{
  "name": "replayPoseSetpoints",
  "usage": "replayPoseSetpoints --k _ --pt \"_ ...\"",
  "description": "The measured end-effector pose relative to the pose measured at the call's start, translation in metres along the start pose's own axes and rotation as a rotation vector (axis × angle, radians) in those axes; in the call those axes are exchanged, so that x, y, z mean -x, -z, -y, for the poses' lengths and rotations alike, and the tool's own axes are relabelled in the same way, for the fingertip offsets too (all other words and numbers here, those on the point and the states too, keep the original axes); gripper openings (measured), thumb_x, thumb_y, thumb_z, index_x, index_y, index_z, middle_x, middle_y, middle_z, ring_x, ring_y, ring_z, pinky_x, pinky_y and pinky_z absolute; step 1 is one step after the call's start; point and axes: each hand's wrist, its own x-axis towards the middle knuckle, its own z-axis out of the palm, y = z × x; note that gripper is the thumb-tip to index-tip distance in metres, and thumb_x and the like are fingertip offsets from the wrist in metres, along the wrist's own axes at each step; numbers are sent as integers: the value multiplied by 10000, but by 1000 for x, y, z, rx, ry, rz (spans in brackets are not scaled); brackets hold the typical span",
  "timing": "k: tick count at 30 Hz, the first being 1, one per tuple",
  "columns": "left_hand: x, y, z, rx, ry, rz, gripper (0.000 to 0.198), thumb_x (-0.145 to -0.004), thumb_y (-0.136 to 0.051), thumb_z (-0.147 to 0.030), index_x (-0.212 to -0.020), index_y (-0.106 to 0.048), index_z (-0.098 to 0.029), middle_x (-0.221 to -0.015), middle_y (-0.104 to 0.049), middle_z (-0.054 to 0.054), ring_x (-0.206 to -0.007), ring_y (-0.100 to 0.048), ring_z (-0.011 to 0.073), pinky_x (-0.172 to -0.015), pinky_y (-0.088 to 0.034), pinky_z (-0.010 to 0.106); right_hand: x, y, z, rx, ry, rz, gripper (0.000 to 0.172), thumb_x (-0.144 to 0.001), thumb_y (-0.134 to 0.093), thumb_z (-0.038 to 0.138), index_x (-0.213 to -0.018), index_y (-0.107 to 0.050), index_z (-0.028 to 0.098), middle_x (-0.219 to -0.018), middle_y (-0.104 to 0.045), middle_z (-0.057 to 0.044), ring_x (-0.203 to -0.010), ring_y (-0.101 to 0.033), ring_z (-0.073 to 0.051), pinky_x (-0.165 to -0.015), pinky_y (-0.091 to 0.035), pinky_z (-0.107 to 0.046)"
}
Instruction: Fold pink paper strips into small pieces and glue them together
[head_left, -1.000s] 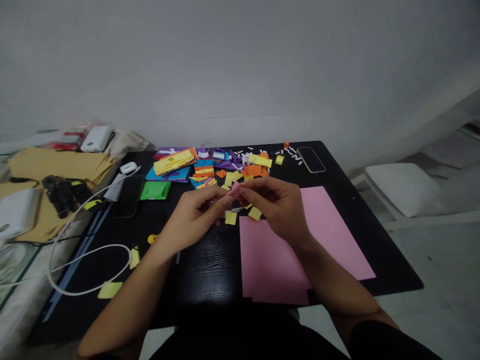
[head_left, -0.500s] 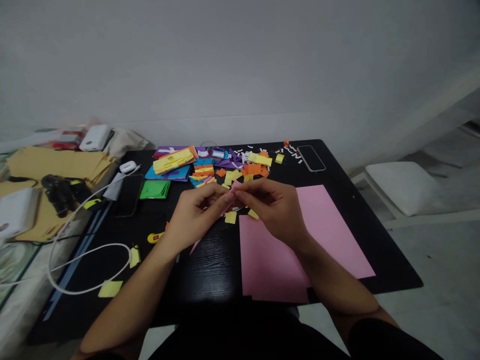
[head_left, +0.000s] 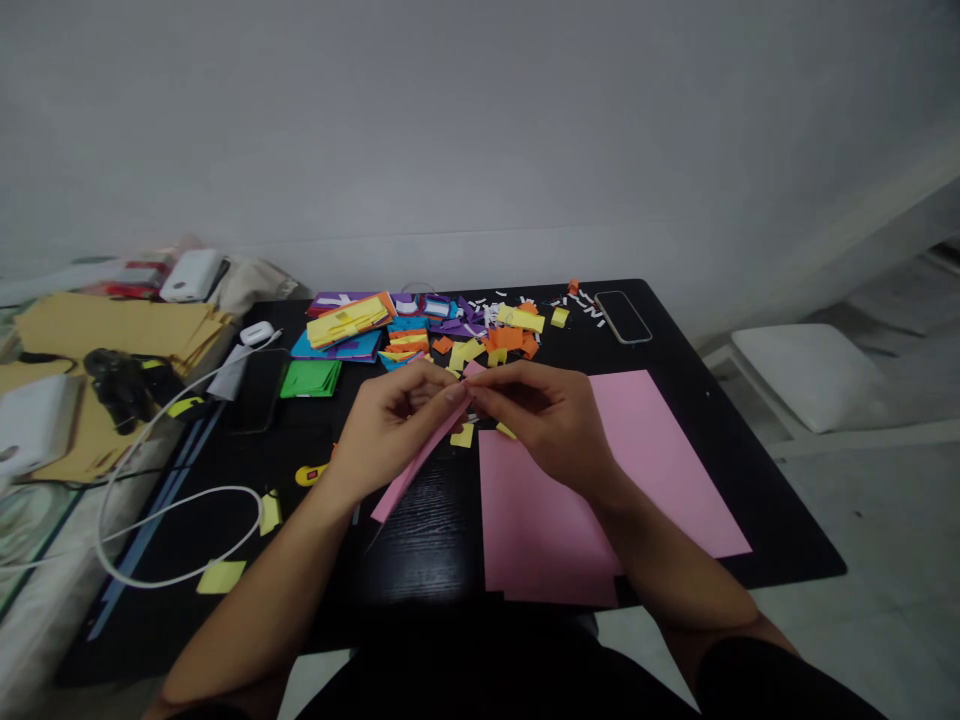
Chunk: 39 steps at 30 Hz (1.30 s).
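Note:
A narrow pink paper strip slants from the fingertips of both hands down toward the front left. My left hand pinches it between thumb and fingers. Beside it, my right hand also pinches the strip's upper end, thumb and forefinger meeting the left hand's tips. Larger pink paper sheets lie on the black table, partly under my right forearm. Small yellow paper pieces are scattered just below and behind the fingers.
Folded yellow paper, green paper and orange scraps lie at the back. A phone rests at the back right. On the left are a yellow cutter, a white cable and another dark phone.
The pink strip has turned so that more of its length and flat face shows below my left hand. Both hands stay nearly in place, still pinching.

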Motion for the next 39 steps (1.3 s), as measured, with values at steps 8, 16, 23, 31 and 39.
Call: replayPoseSetpoints --k 8,16,23,31,39 --pt "1 2 4 51 -8 -40 171 -988 -738 -333 -901 -758 -187 -705 -764 7 -612 -692 124 -599 -527 221 -7 8 -3 15 60 83 220 -839 -901 246 -1053 -850 248 -996 -846 -22 -907 -812 -182 -855 -691 -315" --pt "0 0 1 69 -1 -43 149 -982 -740 -305 -887 -758 -191 -682 -761 2 -596 -700 122 -587 -538 213 -10 10 -8 57 106 56 127 -837 -904 234 -954 -868 267 -934 -850 -4 -871 -808 -185 -846 -690 -335" --pt "-1 -2 0 77 -11 -61 129 -941 -785 -287 -867 -759 -185 -669 -745 -5 -575 -682 109 -572 -522 201 -9 8 -5 38 109 36 103 -833 -911 221 -917 -872 266 -882 -846 2 -835 -802 -170 -802 -673 -301" --pt "1 0 0 24 -16 -84 117 -925 -792 -287 -851 -786 -196 -665 -727 -9 -566 -620 92 -540 -453 190 -9 6 -5 62 123 36 96 -841 -916 310 -914 -870 269 -888 -843 -8 -841 -804 -182 -800 -687 -320" --pt "1 -1 -2 5 -6 -120 140 -900 -803 -313 -834 -787 -191 -688 -729 3 -589 -618 112 -558 -454 217 -9 7 -5 86 177 49 113 -842 -917 322 -932 -870 271 -908 -846 -7 -837 -803 -177 -784 -684 -303"
